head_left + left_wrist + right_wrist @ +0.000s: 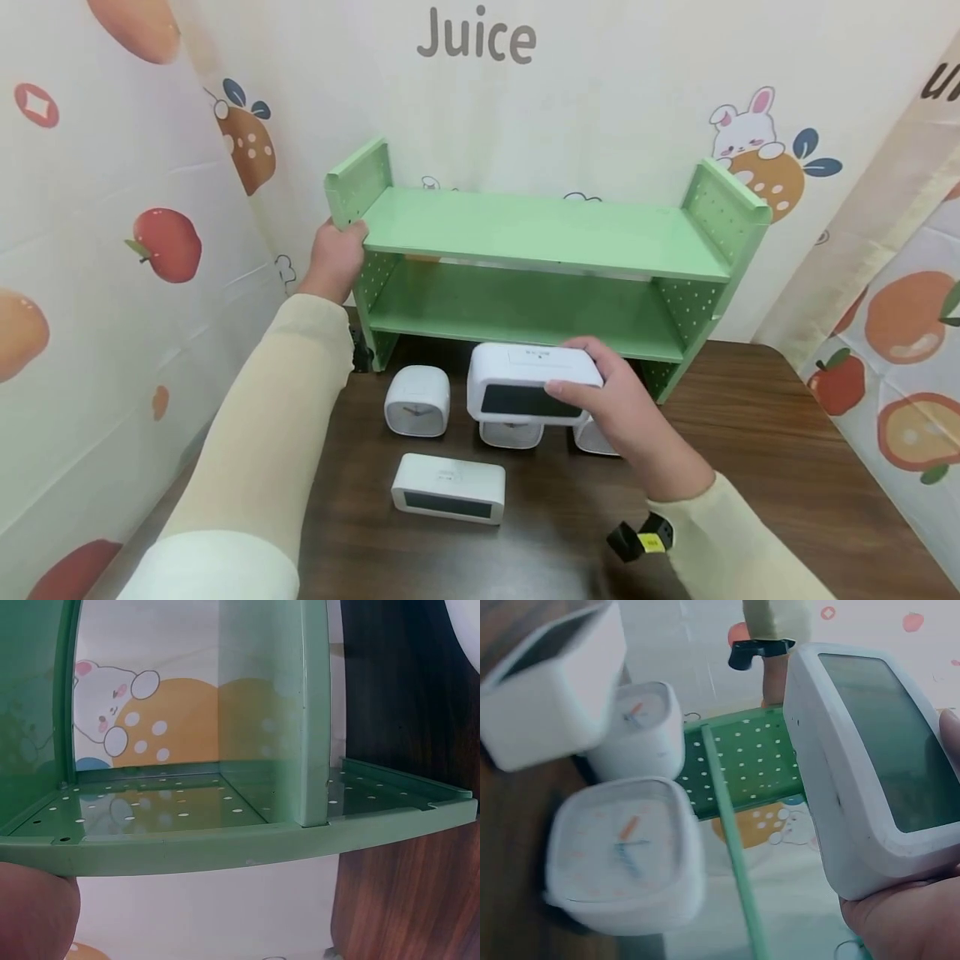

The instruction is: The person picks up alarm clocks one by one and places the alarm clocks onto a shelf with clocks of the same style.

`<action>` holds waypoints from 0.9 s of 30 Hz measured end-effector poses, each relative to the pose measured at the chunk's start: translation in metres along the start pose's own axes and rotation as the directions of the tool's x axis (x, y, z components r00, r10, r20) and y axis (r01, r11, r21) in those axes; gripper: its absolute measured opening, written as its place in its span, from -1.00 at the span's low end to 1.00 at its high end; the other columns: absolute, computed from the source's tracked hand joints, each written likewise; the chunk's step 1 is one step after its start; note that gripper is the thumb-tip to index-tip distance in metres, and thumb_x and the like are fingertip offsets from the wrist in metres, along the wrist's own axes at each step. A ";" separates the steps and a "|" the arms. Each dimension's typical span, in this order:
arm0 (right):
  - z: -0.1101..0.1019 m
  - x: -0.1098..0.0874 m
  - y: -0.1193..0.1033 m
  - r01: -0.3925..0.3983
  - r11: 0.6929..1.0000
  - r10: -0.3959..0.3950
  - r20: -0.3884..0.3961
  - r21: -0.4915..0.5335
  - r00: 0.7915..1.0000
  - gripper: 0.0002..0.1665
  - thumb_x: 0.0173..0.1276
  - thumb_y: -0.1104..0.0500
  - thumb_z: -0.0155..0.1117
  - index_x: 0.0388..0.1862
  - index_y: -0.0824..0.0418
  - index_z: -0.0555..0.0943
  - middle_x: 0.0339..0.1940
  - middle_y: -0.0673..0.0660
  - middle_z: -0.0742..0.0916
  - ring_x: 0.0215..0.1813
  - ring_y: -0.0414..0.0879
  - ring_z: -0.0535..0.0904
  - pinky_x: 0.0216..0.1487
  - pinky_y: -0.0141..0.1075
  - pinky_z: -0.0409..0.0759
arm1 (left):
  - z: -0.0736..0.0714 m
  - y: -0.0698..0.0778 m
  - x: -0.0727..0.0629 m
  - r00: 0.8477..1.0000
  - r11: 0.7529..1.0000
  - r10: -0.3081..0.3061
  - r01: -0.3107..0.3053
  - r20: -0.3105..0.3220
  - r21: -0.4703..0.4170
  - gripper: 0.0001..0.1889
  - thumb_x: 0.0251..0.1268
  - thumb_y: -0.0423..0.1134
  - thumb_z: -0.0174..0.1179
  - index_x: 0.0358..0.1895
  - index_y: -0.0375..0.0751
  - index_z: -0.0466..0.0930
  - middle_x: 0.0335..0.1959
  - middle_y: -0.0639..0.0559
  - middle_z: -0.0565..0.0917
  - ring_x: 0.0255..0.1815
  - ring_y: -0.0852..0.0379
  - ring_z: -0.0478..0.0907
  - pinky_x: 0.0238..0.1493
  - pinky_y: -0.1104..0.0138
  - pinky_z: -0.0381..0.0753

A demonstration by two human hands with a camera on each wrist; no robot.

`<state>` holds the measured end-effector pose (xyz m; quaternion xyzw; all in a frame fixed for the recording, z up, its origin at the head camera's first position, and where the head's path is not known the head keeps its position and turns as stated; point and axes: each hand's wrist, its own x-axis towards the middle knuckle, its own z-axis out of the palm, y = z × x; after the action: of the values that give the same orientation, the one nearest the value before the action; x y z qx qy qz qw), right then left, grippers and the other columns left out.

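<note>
My right hand (618, 400) grips a white digital clock (525, 398) with a dark screen, thumb on its front, in front of the shelf. In the right wrist view this digital clock (877, 742) is lifted beside the other clocks. My left hand (337, 260) holds the left side panel of the green shelf (510, 312); most of its fingers are hidden behind the panel. A second white digital clock (450, 487) lies on the table, screen facing forward. Behind it stand white analog clocks: one at left (417, 400), two partly covered by the held clock and right hand.
The two-tier green shelf stands on the dark wooden table (750, 467), near the back wall. Fruit-printed cloth (615, 92) hangs behind and on both sides. Both forearms wear black straps, the right strap (648, 537) with a yellow tag.
</note>
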<state>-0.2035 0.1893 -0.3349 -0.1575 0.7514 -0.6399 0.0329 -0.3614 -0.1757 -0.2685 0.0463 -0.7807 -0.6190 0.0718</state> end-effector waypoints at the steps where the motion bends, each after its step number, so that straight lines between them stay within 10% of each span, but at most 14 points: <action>1: -0.001 0.005 -0.005 0.005 1.000 -0.005 0.005 0.002 1.000 -0.46 0.39 0.26 0.40 0.26 0.34 0.42 0.18 0.22 0.63 0.14 0.01 0.58 0.07 -0.28 0.63 | 0.000 0.000 0.000 1.000 1.000 0.003 -0.003 0.000 -0.002 -0.44 0.69 0.04 -0.25 0.64 0.08 0.12 0.52 0.01 0.36 0.49 0.02 0.31 0.52 -0.07 0.20; 20: -0.011 0.082 -0.090 0.049 0.976 -0.050 0.002 -0.214 0.999 -0.39 0.39 -0.01 0.44 0.28 0.21 0.45 0.17 0.15 0.64 0.14 0.02 0.56 0.16 -0.11 0.54 | 0.001 -0.001 0.003 1.000 1.000 0.014 -0.014 -0.008 -0.007 -0.43 0.68 0.03 -0.23 0.63 0.02 0.14 0.51 -0.02 0.36 0.49 0.03 0.30 0.53 -0.03 0.19; 27: -0.009 0.111 -0.131 0.132 0.981 -0.135 -0.012 -0.139 0.991 -0.46 0.42 -0.01 0.40 0.23 0.19 0.44 0.16 0.16 0.64 0.11 0.06 0.61 0.09 -0.19 0.62 | 0.000 -0.004 0.006 1.000 1.000 0.007 -0.007 -0.014 0.005 -0.43 0.68 0.05 -0.24 0.64 0.08 0.11 0.54 0.01 0.33 0.53 0.02 0.26 0.54 -0.06 0.16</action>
<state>-0.2856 0.1496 -0.1895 -0.2027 0.7819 -0.5889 -0.0291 -0.3669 -0.1776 -0.2716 0.0480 -0.7819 -0.6165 0.0792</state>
